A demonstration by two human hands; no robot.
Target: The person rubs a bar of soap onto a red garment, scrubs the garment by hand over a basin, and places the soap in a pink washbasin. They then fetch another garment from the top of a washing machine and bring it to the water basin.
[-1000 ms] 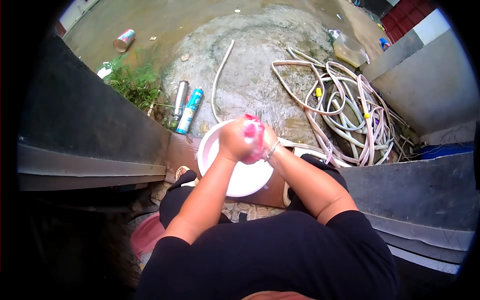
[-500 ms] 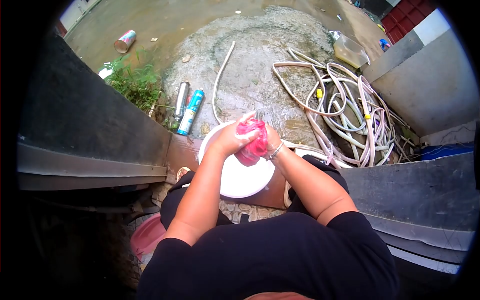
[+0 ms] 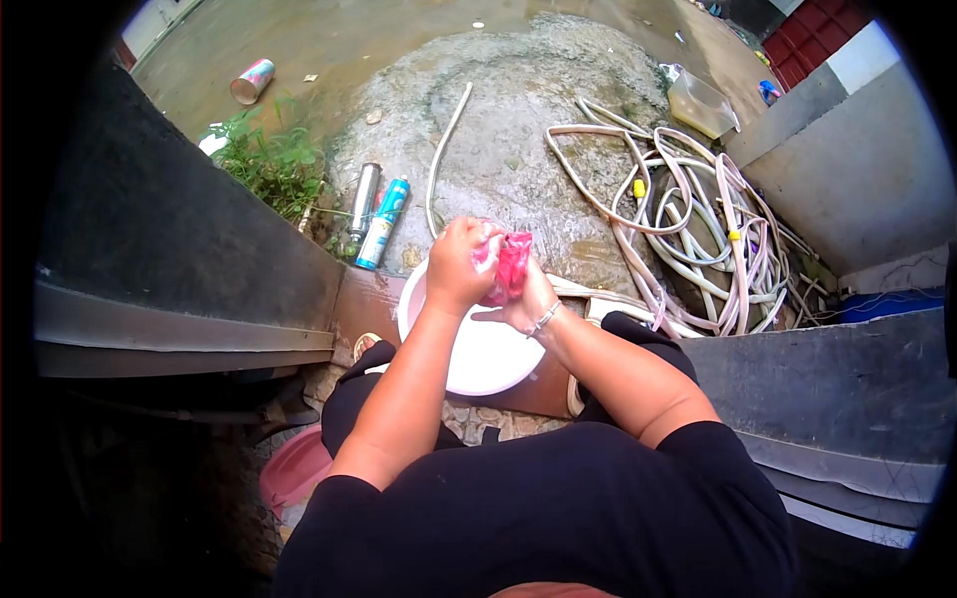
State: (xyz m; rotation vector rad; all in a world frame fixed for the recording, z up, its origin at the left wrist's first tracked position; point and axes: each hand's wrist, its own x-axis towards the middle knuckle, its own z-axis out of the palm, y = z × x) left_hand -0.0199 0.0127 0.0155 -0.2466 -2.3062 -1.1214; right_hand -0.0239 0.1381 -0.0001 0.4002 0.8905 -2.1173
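Over the white basin (image 3: 488, 361), my two hands hold a bunched, wet-looking pink cloth (image 3: 514, 265). My left hand (image 3: 459, 267) is closed in a fist around its left side, with white suds on the fingers. Against the cloth's right and lower side is my right hand (image 3: 531, 301), curled around it, with a bracelet (image 3: 543, 320) on the wrist. Most of the right fingers are hidden behind the cloth. The basin's inside looks bright white, and its contents cannot be made out.
Beyond the basin lie a blue spray can (image 3: 383, 224) and a silver can (image 3: 365, 199). A tangled pale hose (image 3: 688, 234) covers the ground at right. A clear plastic tub (image 3: 701, 105) is farther back. Low dark walls flank me; a pink basin (image 3: 297, 466) sits lower left.
My left hand has turned and closed into a fist on the cloth. My right hand has shifted slightly lower, and the cloth is bunched more tightly between them.
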